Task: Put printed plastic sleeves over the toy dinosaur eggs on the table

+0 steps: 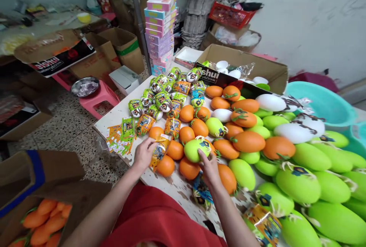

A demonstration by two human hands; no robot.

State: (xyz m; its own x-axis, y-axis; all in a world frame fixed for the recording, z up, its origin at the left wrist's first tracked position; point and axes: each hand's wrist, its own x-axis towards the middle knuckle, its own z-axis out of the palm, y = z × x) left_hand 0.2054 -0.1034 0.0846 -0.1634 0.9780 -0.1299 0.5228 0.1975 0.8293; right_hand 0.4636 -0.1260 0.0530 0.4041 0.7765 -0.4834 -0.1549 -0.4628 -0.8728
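My left hand [143, 154] pinches the edge of an orange printed wrapper [160, 150] over the near edge of the table. To its right, my right hand [210, 167] grips a lime-green toy egg [195, 150] with a dark blue patch and cream strands on its side. Around both hands lie orange eggs [174, 150] with green strands. Further back, several eggs in printed wrappers [162, 101] sit in a cluster. Flat orange and green printed slips [118, 140] are spread at the table's left corner.
Large green eggs [299, 184] and white eggs [294, 132] crowd the right side. Behind them stand an open cardboard box [243, 63] and a turquoise basin [323, 102]. Stacked small boxes [160, 33] rise at the back. A carton of orange eggs [48, 220] sits low left.
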